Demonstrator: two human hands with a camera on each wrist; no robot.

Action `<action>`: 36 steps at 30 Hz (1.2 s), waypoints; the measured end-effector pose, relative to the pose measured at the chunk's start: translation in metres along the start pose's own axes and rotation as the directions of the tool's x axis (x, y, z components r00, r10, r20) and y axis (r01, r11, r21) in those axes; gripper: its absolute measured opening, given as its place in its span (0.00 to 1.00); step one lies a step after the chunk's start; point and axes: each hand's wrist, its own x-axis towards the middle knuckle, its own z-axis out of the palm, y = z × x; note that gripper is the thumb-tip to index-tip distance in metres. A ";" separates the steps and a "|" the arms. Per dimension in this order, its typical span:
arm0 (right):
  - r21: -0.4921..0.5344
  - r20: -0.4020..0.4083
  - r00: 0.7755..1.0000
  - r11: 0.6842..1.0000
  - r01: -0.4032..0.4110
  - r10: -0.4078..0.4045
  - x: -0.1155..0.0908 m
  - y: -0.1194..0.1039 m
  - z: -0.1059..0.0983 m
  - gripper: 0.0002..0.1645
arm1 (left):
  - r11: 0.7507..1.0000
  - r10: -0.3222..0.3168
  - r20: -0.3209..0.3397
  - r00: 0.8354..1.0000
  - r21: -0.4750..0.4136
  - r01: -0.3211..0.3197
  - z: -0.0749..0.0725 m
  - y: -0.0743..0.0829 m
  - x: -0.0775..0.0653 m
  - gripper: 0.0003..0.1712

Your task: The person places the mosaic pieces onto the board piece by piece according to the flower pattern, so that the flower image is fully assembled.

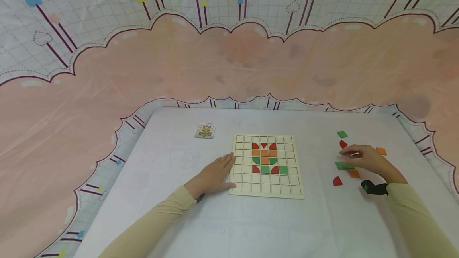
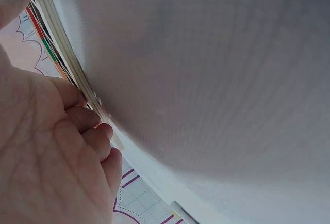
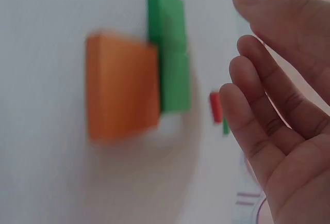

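Note:
A square wooden grid board (image 1: 267, 196) lies mid-table, with red, orange and green pieces set in its cells as a flower-like pattern. Along the board's left edge rests my left hand (image 1: 213, 174), fingers and thumb fairly straight; the left wrist view shows the fingertips against that edge. On the right, my right hand (image 1: 373, 162) hovers over loose pieces, its thumb and fingers apart and nothing between them. Closest below it are green squares (image 3: 175, 82) side by side and an orange square (image 3: 126, 87), which the right wrist view shows blurred.
A small pattern card (image 1: 205, 130) lies behind the board, to its left. Around the right hand are a red quarter-round (image 1: 338, 181), another red piece (image 1: 343, 143), a green piece (image 1: 342, 134) and an orange piece (image 1: 381, 151). White cloth (image 1: 172, 138) covers the table.

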 end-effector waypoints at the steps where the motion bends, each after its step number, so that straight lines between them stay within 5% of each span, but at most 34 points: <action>1: -0.002 0.000 1.000 1.000 -0.009 0.009 -0.001 0.002 0.000 0.23 | 1.000 0.000 0.001 1.000 0.000 0.000 0.000 0.000 0.000 0.51; 14: -0.042 -0.019 0.994 0.993 -0.111 0.110 -0.008 0.031 0.001 0.26 | 1.000 0.003 0.003 1.000 0.005 -0.003 0.000 0.000 0.000 0.51; 36: -0.100 -0.003 0.999 0.994 -0.046 0.046 -0.004 0.023 0.005 0.27 | 1.000 0.011 0.011 1.000 0.024 -0.011 -0.002 0.001 0.000 0.51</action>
